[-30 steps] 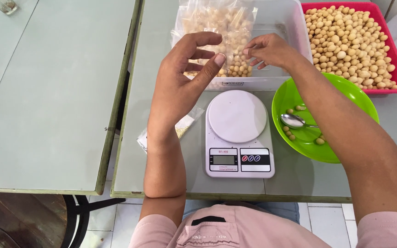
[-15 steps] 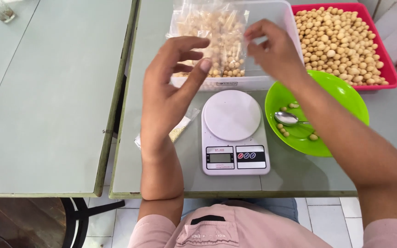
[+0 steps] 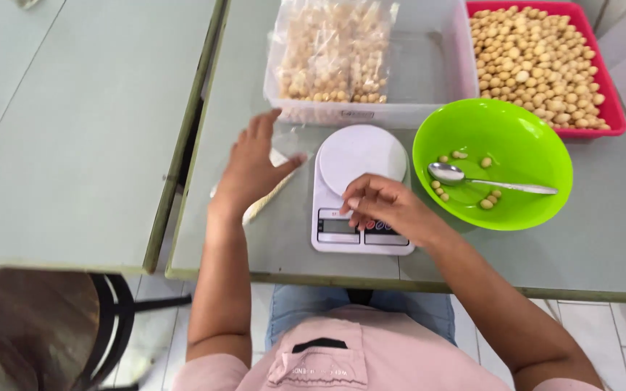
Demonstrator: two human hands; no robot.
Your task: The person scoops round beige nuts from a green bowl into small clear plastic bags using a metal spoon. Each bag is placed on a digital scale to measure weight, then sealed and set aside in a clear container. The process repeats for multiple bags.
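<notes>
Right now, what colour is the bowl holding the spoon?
Bright green bowl, best seen in the head view.

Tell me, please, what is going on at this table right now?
A person sits at a grey table. Their right hand rests on the white kitchen scale, fingers by its buttons. Their left hand lies spread over a stack of clear bags. Beyond are a filled bag of round nuts in a clear tub and a green bowl.
</notes>
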